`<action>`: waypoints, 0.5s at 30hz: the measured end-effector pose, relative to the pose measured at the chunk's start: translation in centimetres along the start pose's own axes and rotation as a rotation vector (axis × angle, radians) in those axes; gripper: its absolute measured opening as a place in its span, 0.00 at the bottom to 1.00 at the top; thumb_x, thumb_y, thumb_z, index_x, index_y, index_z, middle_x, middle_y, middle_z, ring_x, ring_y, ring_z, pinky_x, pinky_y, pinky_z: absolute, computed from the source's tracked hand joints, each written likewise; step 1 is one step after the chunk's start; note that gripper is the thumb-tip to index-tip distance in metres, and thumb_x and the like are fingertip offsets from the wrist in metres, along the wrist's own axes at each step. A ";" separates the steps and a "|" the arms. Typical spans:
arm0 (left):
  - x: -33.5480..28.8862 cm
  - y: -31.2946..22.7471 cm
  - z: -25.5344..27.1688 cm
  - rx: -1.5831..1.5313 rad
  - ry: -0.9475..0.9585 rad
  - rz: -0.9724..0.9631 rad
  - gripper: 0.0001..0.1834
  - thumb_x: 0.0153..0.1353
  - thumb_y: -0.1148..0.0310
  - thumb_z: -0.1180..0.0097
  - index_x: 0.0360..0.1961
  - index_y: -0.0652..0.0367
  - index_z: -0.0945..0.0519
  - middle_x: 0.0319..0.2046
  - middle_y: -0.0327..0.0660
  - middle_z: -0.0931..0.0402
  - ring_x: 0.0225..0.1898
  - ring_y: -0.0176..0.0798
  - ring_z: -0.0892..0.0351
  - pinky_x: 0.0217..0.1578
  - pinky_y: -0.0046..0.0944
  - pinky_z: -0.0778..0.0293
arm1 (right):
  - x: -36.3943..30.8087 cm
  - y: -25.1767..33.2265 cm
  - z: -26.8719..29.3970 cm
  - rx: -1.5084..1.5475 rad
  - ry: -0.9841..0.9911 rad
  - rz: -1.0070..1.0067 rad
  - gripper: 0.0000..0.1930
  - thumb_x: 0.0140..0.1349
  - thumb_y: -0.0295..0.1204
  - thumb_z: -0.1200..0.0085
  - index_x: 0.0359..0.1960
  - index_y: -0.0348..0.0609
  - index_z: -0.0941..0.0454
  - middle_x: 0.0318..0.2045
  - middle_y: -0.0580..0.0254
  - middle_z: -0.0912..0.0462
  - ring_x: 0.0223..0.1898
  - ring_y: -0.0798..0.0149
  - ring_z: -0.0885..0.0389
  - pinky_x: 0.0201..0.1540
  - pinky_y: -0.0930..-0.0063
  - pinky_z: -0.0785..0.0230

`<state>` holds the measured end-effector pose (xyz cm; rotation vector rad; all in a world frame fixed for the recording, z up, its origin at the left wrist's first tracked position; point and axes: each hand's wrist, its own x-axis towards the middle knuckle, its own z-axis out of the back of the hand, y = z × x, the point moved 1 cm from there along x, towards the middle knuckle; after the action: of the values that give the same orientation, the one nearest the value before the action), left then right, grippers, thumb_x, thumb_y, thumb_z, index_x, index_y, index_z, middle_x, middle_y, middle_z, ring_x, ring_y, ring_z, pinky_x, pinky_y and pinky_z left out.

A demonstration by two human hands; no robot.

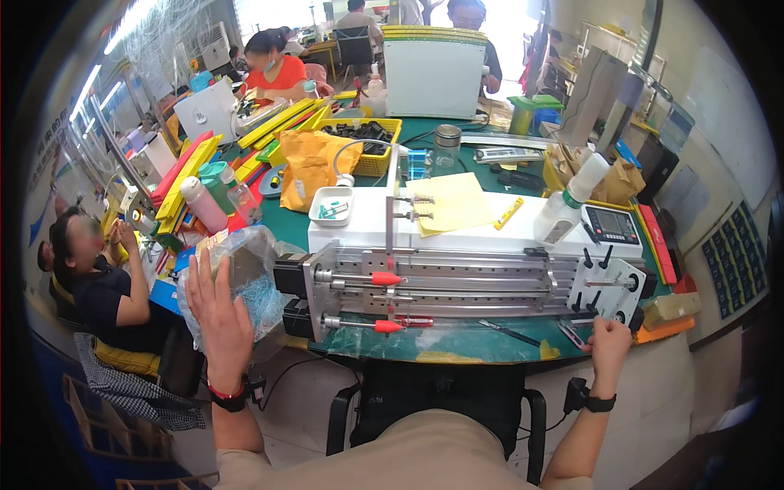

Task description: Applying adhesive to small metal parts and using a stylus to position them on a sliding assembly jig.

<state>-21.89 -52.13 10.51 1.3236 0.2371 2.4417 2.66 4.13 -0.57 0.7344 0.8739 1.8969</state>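
My left hand [219, 318] is raised with its fingers spread over a clear plastic bag [255, 255], and nothing shows in its grip. Inside the bag lies a tangle of thin light-blue strands [260, 300]. My right hand [609, 347] is closed at the bench's front edge, below the right end plate [608, 287] of a metal machine; what its fingers hold, if anything, is hidden. Beside those fingertips lies a small knife-like tool [570, 333]. The machine has long rails [457, 287], two red pointed tips [387, 279] on shafts and black clamp levers [605, 257].
Behind the rails stand a white tray [331, 206], yellow paper [447, 204], a spray bottle [563, 214] and a control box [612, 224]. A dark pen-like tool [508, 332] lies in front. A black chair [441, 400] is below the bench; co-workers sit left and beyond.
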 end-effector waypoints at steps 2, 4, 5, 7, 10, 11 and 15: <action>-2.4 0.9 -0.7 -0.291 -0.014 0.051 0.19 0.57 0.84 0.41 0.49 0.60 0.13 0.50 0.54 0.15 0.55 0.59 0.17 0.57 0.55 0.25 | 0.1 0.7 -0.7 0.151 0.041 -0.071 0.26 0.73 0.44 0.33 0.24 0.31 0.20 0.15 0.58 0.22 0.13 0.65 0.20 0.20 0.68 0.30; -5.5 0.4 -1.6 -0.724 -0.039 0.014 0.18 0.54 0.86 0.42 0.44 0.61 0.12 0.42 0.51 0.14 0.45 0.57 0.14 0.48 0.54 0.21 | -0.6 2.5 -0.3 0.110 -0.087 -0.062 0.24 0.72 0.41 0.32 0.25 0.31 0.19 0.15 0.59 0.20 0.14 0.67 0.19 0.19 0.73 0.31; -6.6 -0.8 -1.7 -0.851 -0.047 -0.069 0.16 0.52 0.86 0.42 0.41 0.61 0.11 0.37 0.49 0.14 0.40 0.56 0.13 0.43 0.53 0.20 | -0.4 3.3 -0.2 -0.032 -0.084 -0.030 0.22 0.70 0.39 0.32 0.26 0.31 0.19 0.15 0.58 0.21 0.14 0.66 0.19 0.20 0.73 0.29; -7.9 -4.8 -2.2 -1.094 -0.064 -0.014 0.14 0.49 0.86 0.42 0.35 0.61 0.12 0.28 0.45 0.17 0.30 0.51 0.16 0.32 0.47 0.23 | 0.5 2.7 0.1 -0.189 -0.066 0.040 0.20 0.70 0.37 0.33 0.26 0.31 0.19 0.15 0.59 0.21 0.14 0.66 0.19 0.19 0.72 0.29; -10.1 -9.2 -3.6 -1.206 -0.107 0.059 0.14 0.48 0.88 0.43 0.33 0.60 0.13 0.26 0.42 0.18 0.26 0.48 0.19 0.28 0.44 0.27 | 1.1 3.0 0.4 -0.256 -0.005 0.018 0.17 0.69 0.34 0.36 0.27 0.31 0.19 0.16 0.61 0.21 0.14 0.65 0.19 0.18 0.71 0.30; -10.7 -9.8 -3.9 -1.206 -0.144 0.086 0.14 0.49 0.88 0.43 0.33 0.60 0.13 0.26 0.42 0.18 0.25 0.47 0.20 0.27 0.43 0.27 | 1.2 3.1 0.4 -0.168 0.039 -0.067 0.16 0.69 0.33 0.38 0.27 0.32 0.18 0.16 0.61 0.21 0.14 0.65 0.19 0.18 0.71 0.30; -13.6 -11.7 -4.7 -1.298 -0.238 0.200 0.14 0.49 0.87 0.42 0.34 0.59 0.13 0.28 0.41 0.17 0.24 0.45 0.21 0.27 0.41 0.28 | 1.6 1.8 1.0 0.074 0.104 -0.130 0.12 0.67 0.30 0.40 0.28 0.33 0.19 0.19 0.62 0.19 0.14 0.64 0.18 0.17 0.72 0.30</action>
<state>-16.32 -46.39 -6.26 0.9430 -1.3375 1.7949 1.87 5.23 1.66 0.6119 1.0367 1.8078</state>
